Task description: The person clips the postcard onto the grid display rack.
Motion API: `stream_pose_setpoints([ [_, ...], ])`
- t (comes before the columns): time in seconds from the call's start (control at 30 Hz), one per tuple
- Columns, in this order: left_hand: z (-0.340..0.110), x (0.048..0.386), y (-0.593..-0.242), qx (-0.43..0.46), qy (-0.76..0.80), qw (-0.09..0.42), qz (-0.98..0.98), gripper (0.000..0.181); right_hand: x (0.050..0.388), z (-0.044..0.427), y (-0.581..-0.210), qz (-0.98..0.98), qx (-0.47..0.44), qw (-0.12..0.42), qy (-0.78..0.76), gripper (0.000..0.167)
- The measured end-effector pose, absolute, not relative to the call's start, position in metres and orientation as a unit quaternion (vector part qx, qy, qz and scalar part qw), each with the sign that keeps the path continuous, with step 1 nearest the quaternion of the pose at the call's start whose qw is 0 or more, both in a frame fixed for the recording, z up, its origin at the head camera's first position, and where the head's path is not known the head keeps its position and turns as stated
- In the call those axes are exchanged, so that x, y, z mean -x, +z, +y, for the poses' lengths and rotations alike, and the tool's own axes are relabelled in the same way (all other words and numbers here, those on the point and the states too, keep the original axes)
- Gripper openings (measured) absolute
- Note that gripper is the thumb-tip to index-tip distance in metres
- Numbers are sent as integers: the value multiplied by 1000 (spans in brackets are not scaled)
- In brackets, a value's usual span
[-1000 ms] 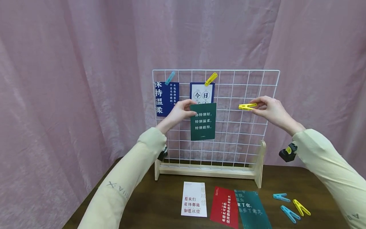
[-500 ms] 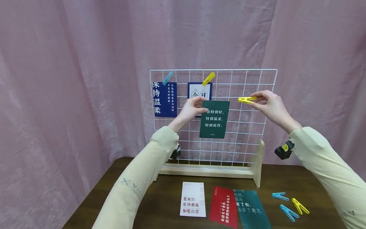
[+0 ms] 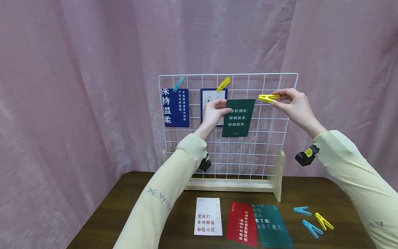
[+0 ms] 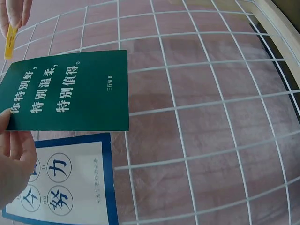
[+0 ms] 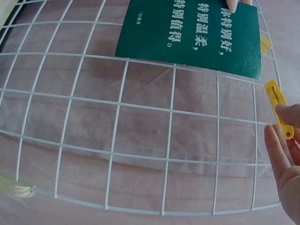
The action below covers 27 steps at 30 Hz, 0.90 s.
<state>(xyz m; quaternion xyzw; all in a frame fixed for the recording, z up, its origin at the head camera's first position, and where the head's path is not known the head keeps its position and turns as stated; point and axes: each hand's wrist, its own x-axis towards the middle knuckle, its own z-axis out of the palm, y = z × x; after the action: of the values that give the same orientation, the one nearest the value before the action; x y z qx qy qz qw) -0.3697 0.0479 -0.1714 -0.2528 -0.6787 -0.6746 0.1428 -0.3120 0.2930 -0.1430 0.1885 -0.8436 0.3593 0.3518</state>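
My left hand (image 3: 214, 114) pinches the upper left edge of a green card (image 3: 238, 119) with white writing, held in front of the white wire grid (image 3: 261, 138). My right hand (image 3: 296, 107) pinches a yellow clip (image 3: 268, 98) between thumb and fingers, just right of the card's top corner. Behind the left hand a blue-bordered white card (image 3: 204, 100) hangs under a yellow clip (image 3: 223, 84). A blue card (image 3: 177, 110) hangs at the grid's left under a blue clip (image 3: 178, 84). In the right wrist view the held clip (image 5: 276, 101) stands apart from the card.
On the brown table (image 3: 140, 186) lie a white card (image 3: 208, 216), a red card (image 3: 240, 224) and a teal card (image 3: 273, 228), the last two touching. Two blue clips (image 3: 302, 211) and a yellow clip (image 3: 324, 221) lie at their right. The grid stands on a wooden base (image 3: 230, 186).
My left hand has carried the green card rightward and up, uncovering more of the grid's lower part. My right hand has risen with the yellow clip.
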Motion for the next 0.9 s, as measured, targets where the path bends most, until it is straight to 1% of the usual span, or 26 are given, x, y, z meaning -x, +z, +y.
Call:
stream_pose_setpoints([
  [0.2, 56, 375, -168, 202, -694, 187, -666, 23, 318, 291, -137, -835, -197, 365, 363, 34],
  [0.3, 59, 378, -167, 185, -694, 199, -667, 22, 320, 291, -134, -837, -189, 362, 364, 33],
  [0.5, 69, 379, -164, 170, -699, 211, -662, 21, 321, 291, -125, -847, -183, 351, 355, 30],
  [0.7, 76, 380, -161, 150, -721, 204, -645, 23, 323, 288, -111, -865, -189, 349, 308, 26],
  [0.9, 80, 383, -155, 147, -703, 225, -659, 21, 328, 288, -99, -872, -192, 342, 292, 23],
])
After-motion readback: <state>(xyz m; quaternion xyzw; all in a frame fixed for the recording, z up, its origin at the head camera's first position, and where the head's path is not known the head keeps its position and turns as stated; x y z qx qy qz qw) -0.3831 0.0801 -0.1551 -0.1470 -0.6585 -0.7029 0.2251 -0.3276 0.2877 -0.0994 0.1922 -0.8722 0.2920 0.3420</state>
